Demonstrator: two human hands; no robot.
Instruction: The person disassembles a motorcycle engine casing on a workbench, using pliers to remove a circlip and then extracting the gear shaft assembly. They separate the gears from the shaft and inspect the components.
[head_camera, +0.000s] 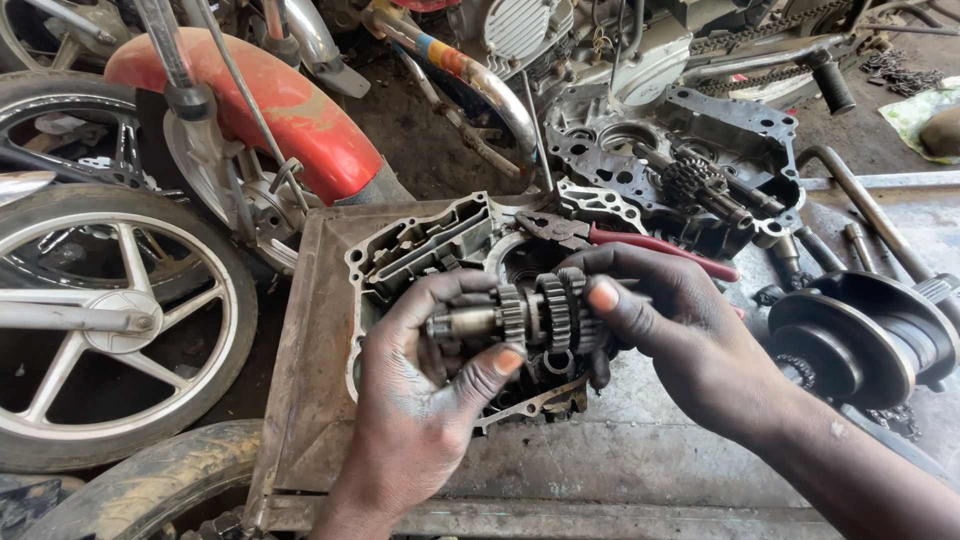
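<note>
1. Left hand (420, 400) grip pinches the steel gear shaft with stacked cogs (520, 318) at its bare end.
2. Right hand (680, 330) grip pinches the cog end.
3. Shaft is held just above the open grey aluminium engine case (420, 240) on the metal bench (640, 470).
4. Red-handled pliers (640, 243) behind, dark crankshaft flywheel (860, 335) right; bench front edge open.

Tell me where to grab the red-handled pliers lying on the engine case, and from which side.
Grip the red handles from the right, judging by the pose: they stick out clear of the engine case, while the jaw end lies behind the right hand and the gear shaft.

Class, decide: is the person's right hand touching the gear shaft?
Touching. The head view shows the right hand with its fingers wrapped over the gears of the gear shaft.
</note>
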